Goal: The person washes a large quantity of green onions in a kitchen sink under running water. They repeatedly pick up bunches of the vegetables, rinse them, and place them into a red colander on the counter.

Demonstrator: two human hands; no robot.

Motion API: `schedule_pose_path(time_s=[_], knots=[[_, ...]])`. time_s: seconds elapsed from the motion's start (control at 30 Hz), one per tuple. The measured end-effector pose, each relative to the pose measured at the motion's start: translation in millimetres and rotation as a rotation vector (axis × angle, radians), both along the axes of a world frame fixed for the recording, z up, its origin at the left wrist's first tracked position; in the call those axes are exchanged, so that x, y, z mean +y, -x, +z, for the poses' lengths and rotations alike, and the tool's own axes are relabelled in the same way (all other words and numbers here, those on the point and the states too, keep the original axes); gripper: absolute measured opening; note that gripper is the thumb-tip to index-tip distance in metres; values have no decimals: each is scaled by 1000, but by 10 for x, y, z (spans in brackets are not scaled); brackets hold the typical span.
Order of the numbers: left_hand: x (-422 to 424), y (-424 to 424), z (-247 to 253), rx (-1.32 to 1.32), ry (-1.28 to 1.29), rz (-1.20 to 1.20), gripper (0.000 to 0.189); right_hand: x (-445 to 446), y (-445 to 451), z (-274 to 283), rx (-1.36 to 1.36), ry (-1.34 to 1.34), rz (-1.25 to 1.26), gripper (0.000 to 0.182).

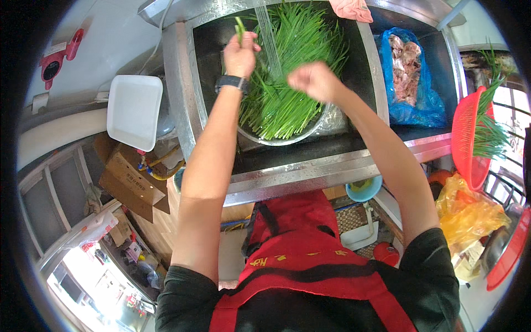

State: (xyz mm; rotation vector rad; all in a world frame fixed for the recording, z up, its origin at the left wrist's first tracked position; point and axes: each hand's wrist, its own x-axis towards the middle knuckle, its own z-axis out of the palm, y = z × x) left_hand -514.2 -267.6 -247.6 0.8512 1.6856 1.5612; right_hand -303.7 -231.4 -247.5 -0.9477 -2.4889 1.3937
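Observation:
A large heap of long green garlic chives (286, 112) lies in a round metal basin (286, 142) inside the left bowl of a stainless steel sink (290, 176). Water (267, 37) streams down onto the leaves from the top of the view. At the heap's left side, my left hand (240, 54) grips a few chive stalks, their pale ends poking out above the fingers. Over the right part of the heap is my right hand (313, 81), blurred, with its fingers curled. Whether it pinches a leaf cannot be made out.
In the right sink bowl, a blue plastic bag (431, 106) holds raw meat pieces (404, 70). A red plastic colander (464, 128) with more chives stands on the right. A pink cloth (352, 9) drapes over the sink divider. Left of the sink sits a white tray (135, 112).

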Motion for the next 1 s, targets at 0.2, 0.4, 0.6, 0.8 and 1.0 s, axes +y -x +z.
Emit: schedule_pose_path(time_s=[0.2, 0.4, 0.6, 0.8, 1.0], knots=[[-151, 209, 197, -62, -45, 11, 25, -585, -697, -841, -634, -324, 220, 18], [-247, 172, 182, -112, -37, 43, 26, -631, -569, -967, -695, -208, 58, 18], [-330, 104, 194, -143, -19, 57, 27, -538, -674, -943, -553, -148, 56, 16], [-388, 62, 147, -171, 16, 61, 28, -437, -895, -545, -550, -32, 33, 19], [-398, -71, 115, -172, 51, 60, 22, -535, -791, -840, -522, 38, -57, 26]])
